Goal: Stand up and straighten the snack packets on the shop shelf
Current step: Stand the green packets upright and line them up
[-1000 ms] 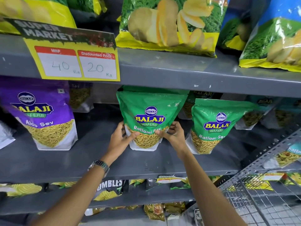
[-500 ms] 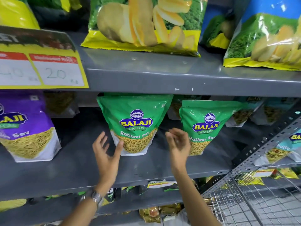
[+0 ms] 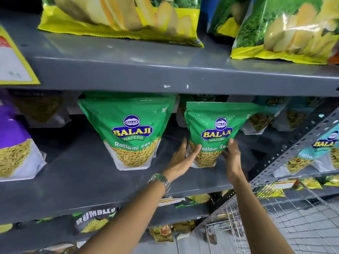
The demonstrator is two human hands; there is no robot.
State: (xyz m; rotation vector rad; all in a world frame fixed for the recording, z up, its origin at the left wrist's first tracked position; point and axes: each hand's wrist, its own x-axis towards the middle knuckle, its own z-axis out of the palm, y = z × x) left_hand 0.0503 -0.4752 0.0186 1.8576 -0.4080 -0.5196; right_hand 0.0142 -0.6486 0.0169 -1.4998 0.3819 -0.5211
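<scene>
Green Ratlami Sev pouch (image 3: pixel 218 123) stands on the middle shelf (image 3: pixel 82 176), toward its right end, gripped low on both sides. Glossy, blue-and-yellow Balaji Wafers logo, clear window at the base showing yellow sev. Left hand (image 3: pixel 183 156) wraps the lower-left corner, thumb across the front. Right hand (image 3: pixel 232 154) clamps the lower-right edge, fingers closed on the pouch. Watch (image 3: pixel 160 179) on the left wrist.

Count in the front row: two green pouches; the second green pouch (image 3: pixel 128 129) stands upright just left, apart from the held one. One purple pouch (image 3: pixel 12 143) at the shelf's left end. Teal pouches (image 3: pixel 326 149) to the right, count unclear. Upper shelf (image 3: pixel 165 70) carries chip bags (image 3: pixel 128 17). Wire basket (image 3: pixel 293 217) at lower right.
</scene>
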